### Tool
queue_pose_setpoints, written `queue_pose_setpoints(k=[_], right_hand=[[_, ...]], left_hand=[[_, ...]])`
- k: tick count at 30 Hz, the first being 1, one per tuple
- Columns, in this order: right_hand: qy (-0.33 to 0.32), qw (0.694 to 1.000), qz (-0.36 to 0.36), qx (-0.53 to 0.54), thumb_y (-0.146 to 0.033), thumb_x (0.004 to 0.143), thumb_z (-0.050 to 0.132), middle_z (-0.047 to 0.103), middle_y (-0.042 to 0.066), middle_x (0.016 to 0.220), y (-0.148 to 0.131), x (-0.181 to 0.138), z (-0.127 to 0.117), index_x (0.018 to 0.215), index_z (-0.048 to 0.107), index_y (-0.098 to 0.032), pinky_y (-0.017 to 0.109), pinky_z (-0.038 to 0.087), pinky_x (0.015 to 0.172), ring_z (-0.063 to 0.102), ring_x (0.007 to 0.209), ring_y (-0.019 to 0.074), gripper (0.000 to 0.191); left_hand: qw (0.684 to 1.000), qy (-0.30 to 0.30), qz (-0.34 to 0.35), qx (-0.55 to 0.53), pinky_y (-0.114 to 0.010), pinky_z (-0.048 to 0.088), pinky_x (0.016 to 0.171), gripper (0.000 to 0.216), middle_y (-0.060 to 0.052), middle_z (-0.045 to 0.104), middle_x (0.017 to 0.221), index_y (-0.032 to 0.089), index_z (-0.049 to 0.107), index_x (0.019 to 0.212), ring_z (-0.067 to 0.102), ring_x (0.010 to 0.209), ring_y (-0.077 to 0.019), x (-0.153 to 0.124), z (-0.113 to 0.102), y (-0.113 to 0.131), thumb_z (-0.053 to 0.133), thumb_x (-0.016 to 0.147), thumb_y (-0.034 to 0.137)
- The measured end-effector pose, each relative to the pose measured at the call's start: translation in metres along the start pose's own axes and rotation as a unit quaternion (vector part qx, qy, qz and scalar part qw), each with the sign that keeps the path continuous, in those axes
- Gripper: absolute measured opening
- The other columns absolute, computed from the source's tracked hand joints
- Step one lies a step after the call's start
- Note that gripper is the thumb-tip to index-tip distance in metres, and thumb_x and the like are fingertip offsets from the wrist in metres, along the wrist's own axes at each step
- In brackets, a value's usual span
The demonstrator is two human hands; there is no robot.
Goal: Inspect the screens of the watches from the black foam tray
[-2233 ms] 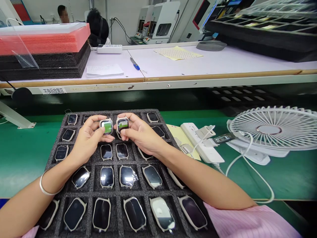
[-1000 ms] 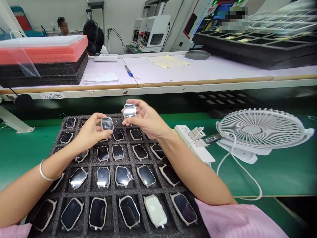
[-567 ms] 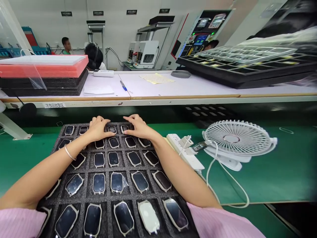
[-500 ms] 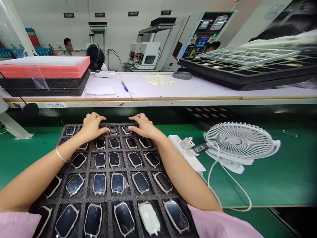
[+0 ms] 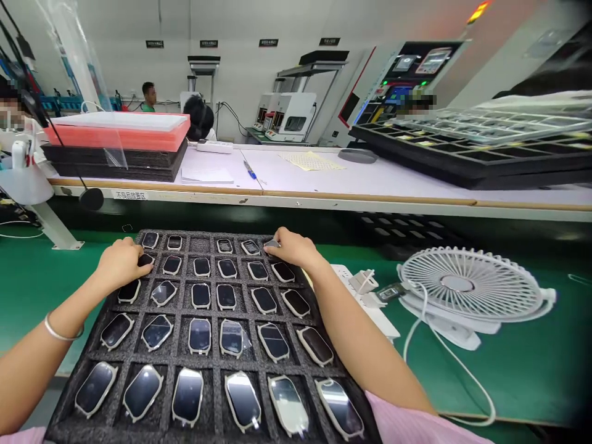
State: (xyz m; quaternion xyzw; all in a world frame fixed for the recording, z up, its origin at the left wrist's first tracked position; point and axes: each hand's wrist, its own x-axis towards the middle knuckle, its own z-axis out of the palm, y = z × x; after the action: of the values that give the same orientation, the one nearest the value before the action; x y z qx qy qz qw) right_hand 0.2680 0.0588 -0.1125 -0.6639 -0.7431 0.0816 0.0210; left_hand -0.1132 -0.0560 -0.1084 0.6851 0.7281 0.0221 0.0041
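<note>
A black foam tray (image 5: 213,365) lies in front of me, with rows of smartwatch bodies in its compartments. Most of them have dark, glossy screens in pale frames, like the watch (image 5: 200,336) near the middle. One near-row watch (image 5: 287,404) shows a pale reflection. My left hand (image 5: 121,265) is closed over the tray's left edge towards the far end, its thumb on the inner side. At the far right corner, my right hand (image 5: 293,248) grips the tray edge, thumb inside beside a watch (image 5: 272,244). Some of its fingers are hidden behind the rim.
Right of the tray are a white power strip (image 5: 370,308) and a white fan (image 5: 457,283) with a looping cable. Beyond stands a raised shelf (image 5: 277,169) carrying red and black foam trays (image 5: 120,139), a pen (image 5: 250,169) and black divided trays (image 5: 476,160). Other people sit farther back.
My hands have moved apart, from above the tray's far row to its left edge and far right corner, and closed there. The view has shifted a little to the left.
</note>
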Motion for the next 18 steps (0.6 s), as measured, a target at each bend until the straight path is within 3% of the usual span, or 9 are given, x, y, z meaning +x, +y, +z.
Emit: queue_pose_setpoints(k=[3,5,8,9,11,13,14,16,18], right_hand=[[0.013,0.998,-0.017,0.059,-0.024,0.087,0.069,0.071,0.013,0.100,0.001,-0.004,-0.004,0.108,0.063,-0.015,0.034,0.047,0.077,0.068,0.095,0.0299,0.024],[0.038,0.993,-0.036,0.102,-0.021,0.088,0.063,0.071,0.015,0.101,-0.004,-0.007,-0.009,0.103,0.062,-0.015,0.035,0.047,0.077,0.067,0.095,0.0295,0.016],[0.062,0.970,-0.100,0.211,-0.028,0.097,0.048,0.071,0.012,0.108,-0.028,-0.015,-0.013,0.111,0.054,-0.018,0.032,0.048,0.073,0.066,0.087,0.0220,0.018],[0.046,0.947,-0.132,0.290,-0.032,0.099,0.046,0.071,0.011,0.107,-0.039,-0.017,-0.013,0.114,0.050,-0.019,0.030,0.048,0.068,0.064,0.079,0.0187,0.020],[-0.031,0.844,-0.190,0.500,-0.040,0.095,0.054,0.072,0.009,0.103,-0.062,-0.022,-0.011,0.112,0.047,-0.020,0.027,0.043,0.058,0.056,0.063,0.0138,0.027],[-0.115,0.719,-0.204,0.654,-0.043,0.086,0.070,0.072,0.008,0.097,-0.083,-0.027,-0.006,0.108,0.051,-0.019,0.024,0.039,0.054,0.051,0.056,0.0109,0.038],[-0.146,0.674,-0.197,0.696,-0.042,0.081,0.076,0.072,0.007,0.094,-0.091,-0.028,-0.002,0.108,0.053,-0.019,0.024,0.039,0.053,0.052,0.056,0.0106,0.041],[-0.187,0.613,-0.175,0.748,-0.036,0.077,0.082,0.070,0.005,0.088,-0.100,-0.031,0.007,0.108,0.059,-0.018,0.024,0.044,0.056,0.058,0.062,0.0123,0.043],[-0.218,0.577,-0.159,0.771,-0.031,0.075,0.084,0.069,0.004,0.086,-0.101,-0.033,0.017,0.107,0.063,-0.017,0.025,0.050,0.065,0.065,0.071,0.0144,0.040]], left_hand=[[0.997,0.027,-0.012,-0.067,-0.040,0.051,0.074,0.035,-0.013,0.067,0.091,0.019,0.059,0.090,0.066,0.089,-0.0347,0.001,-0.010,0.004,0.052,0.079,0.052],[0.978,0.053,0.013,-0.203,-0.036,0.051,0.071,0.037,-0.007,0.067,0.086,0.021,0.053,0.095,0.066,0.081,-0.0273,0.001,-0.021,0.013,0.057,0.078,0.054],[0.873,0.029,0.088,-0.478,-0.031,0.050,0.065,0.041,-0.001,0.064,0.084,0.022,0.048,0.096,0.062,0.071,-0.0188,0.000,-0.038,0.044,0.068,0.073,0.049],[0.840,0.012,0.101,-0.534,-0.029,0.048,0.062,0.040,0.000,0.062,0.084,0.022,0.049,0.098,0.059,0.067,-0.0160,0.001,-0.041,0.057,0.068,0.073,0.045],[0.803,-0.016,0.093,-0.588,-0.026,0.044,0.058,0.037,0.002,0.057,0.076,0.019,0.052,0.103,0.053,0.060,-0.0123,0.005,-0.043,0.082,0.066,0.076,0.041],[0.799,-0.011,0.065,-0.598,-0.025,0.043,0.057,0.036,0.002,0.055,0.075,0.016,0.055,0.105,0.051,0.059,-0.0111,0.010,-0.036,0.101,0.065,0.076,0.036],[0.802,0.001,0.052,-0.595,-0.026,0.044,0.058,0.034,0.001,0.057,0.078,0.016,0.056,0.105,0.052,0.060,-0.0114,0.013,-0.030,0.106,0.064,0.076,0.033],[0.809,0.033,0.035,-0.585,-0.028,0.047,0.066,0.031,-0.002,0.060,0.088,0.016,0.056,0.104,0.056,0.070,-0.0135,0.017,-0.016,0.111,0.063,0.077,0.028],[0.814,0.059,0.029,-0.577,-0.030,0.049,0.077,0.028,-0.004,0.062,0.095,0.016,0.056,0.103,0.059,0.083,-0.0160,0.018,-0.003,0.109,0.060,0.077,0.024]])
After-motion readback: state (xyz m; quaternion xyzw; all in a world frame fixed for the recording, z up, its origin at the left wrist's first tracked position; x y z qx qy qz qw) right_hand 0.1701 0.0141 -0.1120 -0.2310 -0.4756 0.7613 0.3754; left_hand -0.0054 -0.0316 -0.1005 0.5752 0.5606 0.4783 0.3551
